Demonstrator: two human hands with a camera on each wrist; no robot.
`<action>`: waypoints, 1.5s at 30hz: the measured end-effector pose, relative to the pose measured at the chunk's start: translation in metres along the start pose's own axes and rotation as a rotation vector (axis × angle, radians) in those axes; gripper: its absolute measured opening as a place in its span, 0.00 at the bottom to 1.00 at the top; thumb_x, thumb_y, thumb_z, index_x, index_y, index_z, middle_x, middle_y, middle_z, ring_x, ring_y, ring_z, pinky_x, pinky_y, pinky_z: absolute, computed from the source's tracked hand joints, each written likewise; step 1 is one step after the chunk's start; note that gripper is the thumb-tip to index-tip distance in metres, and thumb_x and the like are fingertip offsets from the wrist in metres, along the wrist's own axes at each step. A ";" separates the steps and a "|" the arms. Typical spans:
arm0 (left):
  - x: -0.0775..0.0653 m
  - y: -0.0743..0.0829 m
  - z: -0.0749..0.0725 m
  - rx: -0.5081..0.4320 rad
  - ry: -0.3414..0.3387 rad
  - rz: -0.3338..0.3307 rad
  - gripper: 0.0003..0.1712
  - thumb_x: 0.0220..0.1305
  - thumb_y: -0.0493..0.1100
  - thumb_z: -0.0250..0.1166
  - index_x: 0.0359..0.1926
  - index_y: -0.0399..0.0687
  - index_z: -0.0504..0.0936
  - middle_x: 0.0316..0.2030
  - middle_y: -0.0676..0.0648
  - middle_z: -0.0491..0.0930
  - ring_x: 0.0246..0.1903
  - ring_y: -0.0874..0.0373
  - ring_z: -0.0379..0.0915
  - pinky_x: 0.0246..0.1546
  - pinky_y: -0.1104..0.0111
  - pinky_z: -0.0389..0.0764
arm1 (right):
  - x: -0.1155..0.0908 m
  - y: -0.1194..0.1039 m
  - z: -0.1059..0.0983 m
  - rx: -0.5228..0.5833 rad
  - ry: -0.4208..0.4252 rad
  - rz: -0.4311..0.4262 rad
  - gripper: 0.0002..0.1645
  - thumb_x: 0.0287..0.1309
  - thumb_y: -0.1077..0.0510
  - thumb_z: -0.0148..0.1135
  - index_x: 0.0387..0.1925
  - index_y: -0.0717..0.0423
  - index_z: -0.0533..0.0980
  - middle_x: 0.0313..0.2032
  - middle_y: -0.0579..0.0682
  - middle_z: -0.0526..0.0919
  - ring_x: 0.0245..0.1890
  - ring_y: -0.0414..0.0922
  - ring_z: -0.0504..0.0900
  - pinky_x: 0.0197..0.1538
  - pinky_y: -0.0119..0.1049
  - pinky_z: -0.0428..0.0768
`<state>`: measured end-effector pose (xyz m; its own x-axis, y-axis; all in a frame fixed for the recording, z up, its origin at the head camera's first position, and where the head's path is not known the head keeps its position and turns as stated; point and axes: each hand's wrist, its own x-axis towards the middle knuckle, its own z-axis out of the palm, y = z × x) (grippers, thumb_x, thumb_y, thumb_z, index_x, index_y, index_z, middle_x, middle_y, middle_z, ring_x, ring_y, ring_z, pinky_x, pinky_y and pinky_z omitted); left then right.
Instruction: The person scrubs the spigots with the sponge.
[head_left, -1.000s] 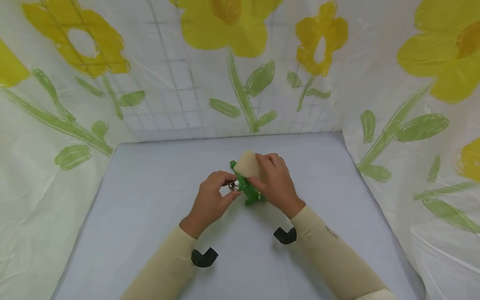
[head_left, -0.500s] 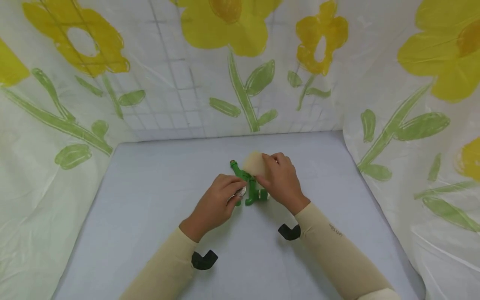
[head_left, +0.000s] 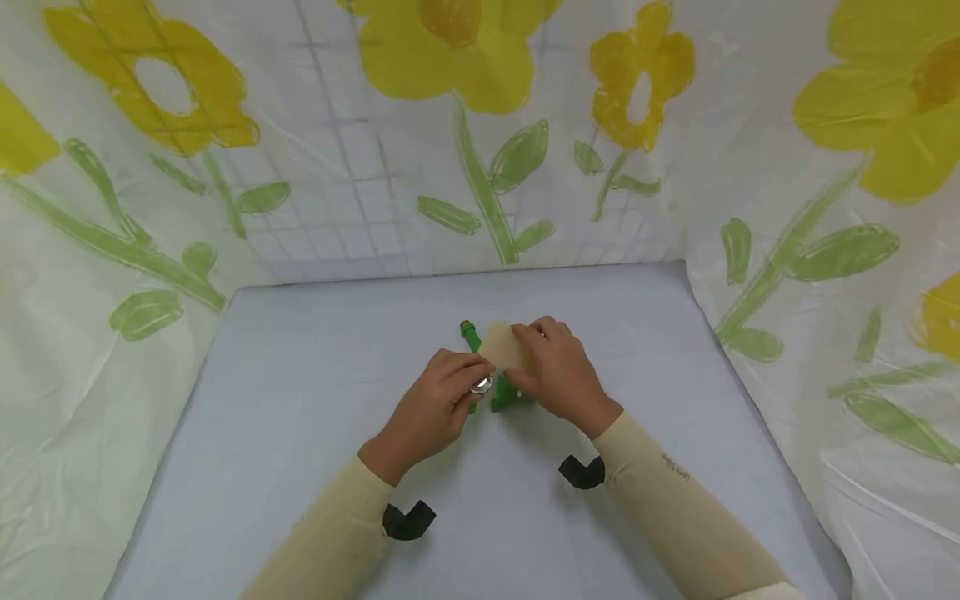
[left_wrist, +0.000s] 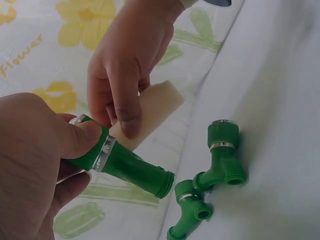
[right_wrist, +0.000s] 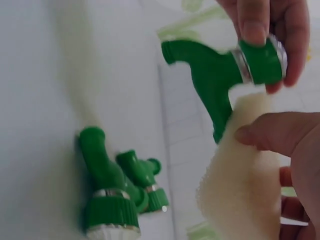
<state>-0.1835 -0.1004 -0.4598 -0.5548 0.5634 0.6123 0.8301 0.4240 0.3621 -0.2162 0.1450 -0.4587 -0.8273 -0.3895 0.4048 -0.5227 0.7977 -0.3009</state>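
Observation:
My left hand (head_left: 427, 408) grips a green plastic tap (left_wrist: 135, 172) by its ribbed knob, which has silver trim. In the right wrist view the spout of this tap points away from the fingers. A cream sponge (head_left: 501, 346) is pinched between thumb and fingers of my right hand (head_left: 564, 375). The sponge's upper end (right_wrist: 252, 105) lies right at the tap's body in the right wrist view. Below the hands, a larger green tap (left_wrist: 224, 157) and a smaller green tap (left_wrist: 191, 212) rest on the table; in the head view the hands and sponge partly hide them.
A pale grey-white tabletop (head_left: 300, 350) lies under everything. White sheeting (head_left: 292, 208) painted with yellow flowers hangs behind and on both sides. Black curved pieces (head_left: 408, 521) stick out at the wrists, beside the beige sleeves (head_left: 322, 533).
My left hand has turned the tap, so its silver knob end now faces up. The sponge went right, off the tap, then came back left and slightly nearer.

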 end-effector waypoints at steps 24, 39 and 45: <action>-0.012 -0.010 -0.002 -0.328 0.139 -0.171 0.24 0.68 0.28 0.75 0.63 0.40 0.85 0.59 0.47 0.84 0.53 0.52 0.81 0.48 0.62 0.88 | -0.023 0.001 0.017 0.496 -0.102 0.137 0.38 0.71 0.46 0.76 0.72 0.63 0.75 0.57 0.54 0.79 0.51 0.48 0.79 0.50 0.47 0.84; -0.001 -0.003 0.011 -0.940 0.491 -0.786 0.16 0.76 0.39 0.73 0.50 0.31 0.77 0.45 0.37 0.86 0.45 0.52 0.87 0.52 0.60 0.88 | -0.033 -0.048 0.024 1.032 0.061 0.163 0.33 0.70 0.60 0.75 0.72 0.56 0.74 0.58 0.54 0.81 0.55 0.55 0.81 0.54 0.43 0.86; -0.007 0.005 0.023 -0.837 0.282 -0.563 0.26 0.74 0.23 0.57 0.69 0.35 0.68 0.67 0.38 0.79 0.64 0.46 0.78 0.65 0.61 0.79 | -0.025 -0.050 0.022 1.124 0.159 0.362 0.31 0.73 0.55 0.73 0.71 0.54 0.74 0.61 0.54 0.80 0.56 0.55 0.80 0.53 0.39 0.84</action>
<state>-0.1769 -0.0859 -0.4784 -0.9293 0.2059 0.3067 0.2887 -0.1131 0.9507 -0.1738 0.1047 -0.4731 -0.9705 -0.0999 0.2195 -0.2173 -0.0320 -0.9756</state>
